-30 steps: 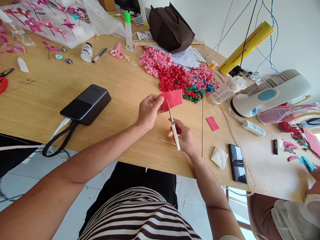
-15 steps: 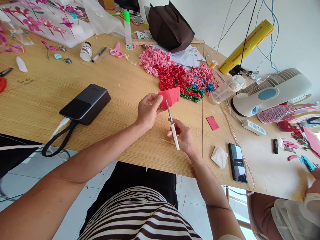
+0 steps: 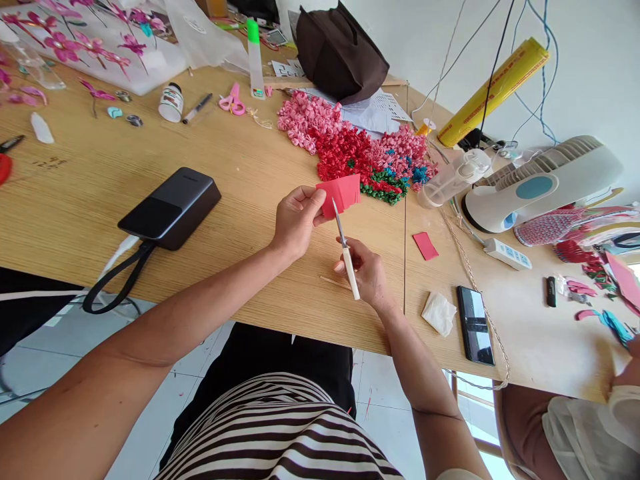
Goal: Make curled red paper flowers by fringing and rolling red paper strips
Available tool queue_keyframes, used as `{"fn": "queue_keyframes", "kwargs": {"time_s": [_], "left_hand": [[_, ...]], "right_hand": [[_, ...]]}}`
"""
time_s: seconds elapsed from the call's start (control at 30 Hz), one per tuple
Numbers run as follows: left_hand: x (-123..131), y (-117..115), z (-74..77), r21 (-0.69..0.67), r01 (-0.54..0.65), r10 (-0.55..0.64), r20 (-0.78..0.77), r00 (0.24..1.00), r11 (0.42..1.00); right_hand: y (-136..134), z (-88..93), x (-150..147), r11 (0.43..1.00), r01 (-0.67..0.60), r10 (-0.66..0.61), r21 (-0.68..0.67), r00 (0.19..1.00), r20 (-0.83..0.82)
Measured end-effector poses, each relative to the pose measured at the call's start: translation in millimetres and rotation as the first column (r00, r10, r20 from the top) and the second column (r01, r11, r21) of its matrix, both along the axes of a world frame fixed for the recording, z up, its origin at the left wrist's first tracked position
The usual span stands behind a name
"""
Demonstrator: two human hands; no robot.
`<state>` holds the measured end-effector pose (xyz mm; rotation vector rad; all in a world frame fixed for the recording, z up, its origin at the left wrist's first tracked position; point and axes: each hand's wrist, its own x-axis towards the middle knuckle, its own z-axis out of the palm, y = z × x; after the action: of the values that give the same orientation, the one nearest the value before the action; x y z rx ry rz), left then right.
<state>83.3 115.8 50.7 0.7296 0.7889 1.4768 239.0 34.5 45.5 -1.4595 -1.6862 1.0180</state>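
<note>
A red piece, paper or fabric, [image 3: 347, 190] is pinched between the thumb and fingers of my left hand [image 3: 296, 220]. Its right part carries several slits along the lower edge. My right hand [image 3: 367, 270] is wrapped round scissors [image 3: 349, 263] with a pale handle, and their blades point up at the lower edge of the red piece. Whether the blades are parted is too fine to tell. Apart from my hands, a smaller red rectangle [image 3: 425, 246] lies on the table to the right.
Beyond my hands lies a heap of pink, red and green fabric flowers [image 3: 345, 150]. A power bank [image 3: 170, 208] sits on the left. To the right are a folded tissue [image 3: 439, 314], a phone [image 3: 475, 325] and a white fan [image 3: 535, 183]. Another person's arm shows at the right edge.
</note>
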Motion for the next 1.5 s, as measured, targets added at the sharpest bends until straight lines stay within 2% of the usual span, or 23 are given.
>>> {"fn": "queue_keyframes", "kwargs": {"time_s": [0.27, 0.57, 1.5], "left_hand": [[-0.3, 0.5, 0.6, -0.016, 0.006, -0.006, -0.001, 1.000, 1.000], [0.0, 1.0, -5.1, 0.034, 0.034, -0.035, 0.020, 0.999, 0.999], [3.7, -4.5, -4.9, 0.044, 0.065, -0.067, 0.060, 0.996, 0.997]], "right_hand": [[-0.1, 0.5, -0.2, 1.000, 0.020, -0.020, -0.005, 1.000, 0.004], [0.9, -0.2, 0.3, 1.000, 0.017, -0.017, -0.009, 1.000, 0.013], [1.1, 0.6, 1.0, 0.999, 0.034, -0.034, 0.000, 0.998, -0.044]]}}
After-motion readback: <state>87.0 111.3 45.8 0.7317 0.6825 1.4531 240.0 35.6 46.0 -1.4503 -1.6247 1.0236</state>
